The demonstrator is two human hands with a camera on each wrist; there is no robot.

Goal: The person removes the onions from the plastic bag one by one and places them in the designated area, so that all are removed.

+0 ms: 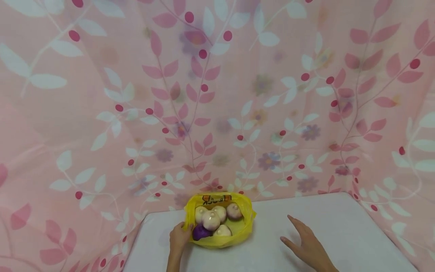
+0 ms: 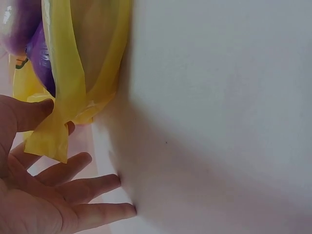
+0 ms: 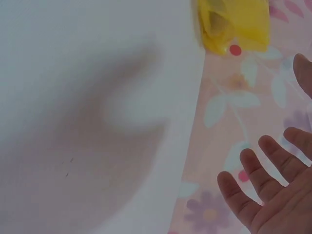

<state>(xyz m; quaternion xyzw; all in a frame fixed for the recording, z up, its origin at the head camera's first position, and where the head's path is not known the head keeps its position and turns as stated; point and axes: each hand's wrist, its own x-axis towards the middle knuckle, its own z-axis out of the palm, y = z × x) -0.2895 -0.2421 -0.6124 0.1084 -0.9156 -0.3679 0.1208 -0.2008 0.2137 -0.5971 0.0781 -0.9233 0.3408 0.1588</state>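
Note:
A yellow plastic bag (image 1: 234,238) with dark lettering stands on the white table, its mouth spread wide. Inside it lie several pale, purple-tinged round vegetables that look like turnips or onions (image 1: 210,220), and one deep purple one (image 1: 201,232). At the bag's left edge, my left hand (image 1: 180,237) pinches a corner of the plastic between thumb and index finger; the left wrist view shows the other fingers of this hand (image 2: 44,190) spread. To the right of the bag, my right hand (image 1: 307,247) hovers with fingers extended, touching nothing.
The white table (image 1: 272,215) has rounded far corners and carries the bag near its back edge. Behind it and at both sides hangs a pink curtain (image 1: 224,113) printed with leaves, berries and flowers.

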